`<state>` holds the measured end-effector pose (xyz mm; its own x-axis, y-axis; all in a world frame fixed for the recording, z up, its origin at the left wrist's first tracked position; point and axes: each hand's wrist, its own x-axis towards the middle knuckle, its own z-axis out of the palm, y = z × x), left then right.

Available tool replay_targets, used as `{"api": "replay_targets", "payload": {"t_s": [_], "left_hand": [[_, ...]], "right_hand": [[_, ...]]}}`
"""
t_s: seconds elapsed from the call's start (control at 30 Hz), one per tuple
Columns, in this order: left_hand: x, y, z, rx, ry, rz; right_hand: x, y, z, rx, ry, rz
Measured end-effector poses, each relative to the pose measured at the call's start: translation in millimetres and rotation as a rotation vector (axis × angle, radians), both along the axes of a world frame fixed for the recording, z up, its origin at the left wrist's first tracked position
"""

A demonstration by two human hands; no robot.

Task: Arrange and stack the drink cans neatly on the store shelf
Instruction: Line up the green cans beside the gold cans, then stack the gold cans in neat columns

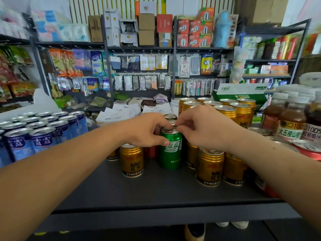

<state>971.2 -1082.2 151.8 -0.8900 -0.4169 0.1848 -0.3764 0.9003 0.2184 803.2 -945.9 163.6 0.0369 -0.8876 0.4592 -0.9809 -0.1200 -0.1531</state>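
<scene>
A green drink can (171,150) stands upright in the middle of the dark shelf (156,193). My left hand (147,130) grips its upper left side, thumb on the front. My right hand (203,126) pinches the can's top rim from the right. More green cans (171,117) line up behind it, partly hidden by my hands. Gold cans stand around it: one (132,161) at the front left, two (210,166) at the front right, and a stacked group (225,108) behind at the right.
Blue cans (43,129) fill the shelf's left side. Brown juice bottles (291,119) and red cans (309,149) stand at the right. A green and white carton (243,92) sits behind the gold stack. Shelves of packaged goods line the back wall.
</scene>
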Motion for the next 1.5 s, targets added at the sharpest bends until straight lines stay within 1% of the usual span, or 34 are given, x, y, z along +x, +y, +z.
{"api": "replay_targets", "payload": {"t_s": [0.07,0.17,0.27,0.4,0.47,0.53,0.63,0.7,0.73,0.8,0.87,0.93,1.07,1.17,1.23,1.3,1.4,1.5], "left_hand": [[-1,-3,-4,0.016,0.05,0.019],[-2,-2,-6,0.053,0.06,0.01],[-1,2,-2,0.011,0.047,0.034],[29,-4,30,0.048,0.218,0.15],[53,-16,41,0.025,0.264,0.232],[75,-33,38,0.009,0.234,0.348],[99,-53,15,0.02,0.053,0.503],[109,-56,-1,0.067,-0.042,0.517],[112,-55,-8,0.083,-0.062,0.492],[114,-52,-18,0.045,-0.066,0.45],[114,-53,-24,-0.023,-0.017,0.459],[110,-54,-27,-0.039,0.033,0.497],[103,-58,-36,-0.021,0.091,0.554],[106,-54,-35,-0.015,0.122,0.57],[112,-44,-23,-0.016,0.142,0.568],[117,-30,-1,-0.082,0.199,0.568],[117,0,40,-0.159,0.358,0.512],[95,29,67,-0.098,0.526,0.383]], "right_hand": [[-1,1,0,-0.011,-0.003,0.0],[-3,3,0,-0.02,-0.018,0.004],[-1,5,-1,-0.044,-0.024,0.01],[12,8,-1,-0.051,-0.064,0.058],[26,3,-2,-0.031,-0.07,0.094],[44,-7,-6,-0.006,-0.062,0.127],[74,-26,-19,0.06,-0.014,0.151],[90,-38,-29,0.096,0.051,0.14],[97,-42,-33,0.112,0.072,0.118],[104,-48,-41,0.134,0.08,0.062],[109,-53,-48,0.127,0.068,0.016],[112,-57,-53,0.1,0.036,-0.02],[120,-54,-55,0.131,-0.018,-0.076],[122,-47,-58,0.082,-0.078,-0.04],[120,-39,-56,0.026,-0.161,0.006],[116,-31,-43,-0.045,-0.219,0.015],[108,-18,-11,-0.145,-0.323,0.033],[91,-4,18,-0.214,-0.4,0.039]]}}
